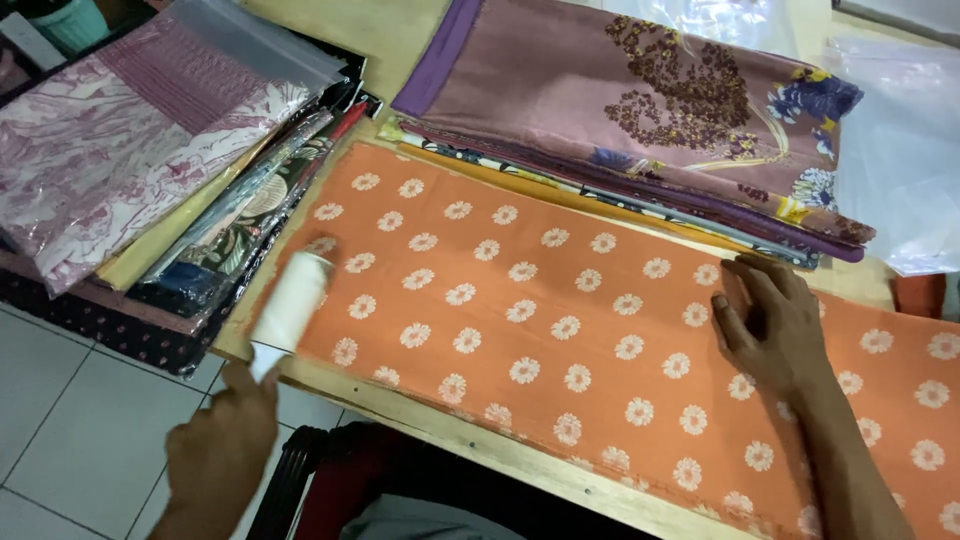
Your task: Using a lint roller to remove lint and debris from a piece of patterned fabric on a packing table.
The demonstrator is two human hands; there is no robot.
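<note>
Left hand (pixel 222 440) is curled around the handle of a white lint roller (pixel 289 303), gripping it at the near end while the roller's barrel lies on the left end of an orange cloth (pixel 560 330) printed with white flowers. Right hand (pixel 768 322) lies flat on the same cloth farther to the right, palm down, fingers held loosely together and pressing the cloth near its far edge. This orange cloth is spread lengthwise along a wooden table (pixel 480 440), whose bare front edge shows just below it. Behind the cloth, touching its far edge, sits a stack of folded fabrics (pixel 640 110), the top one mauve with dark floral print and a purple border. To the left, well apart from the right hand and just beside the roller, another pile of fabrics in clear plastic wrap (pixel 130 150) leans over the table's corner. A clear plastic bag (pixel 900 150) lies at the far right.
</note>
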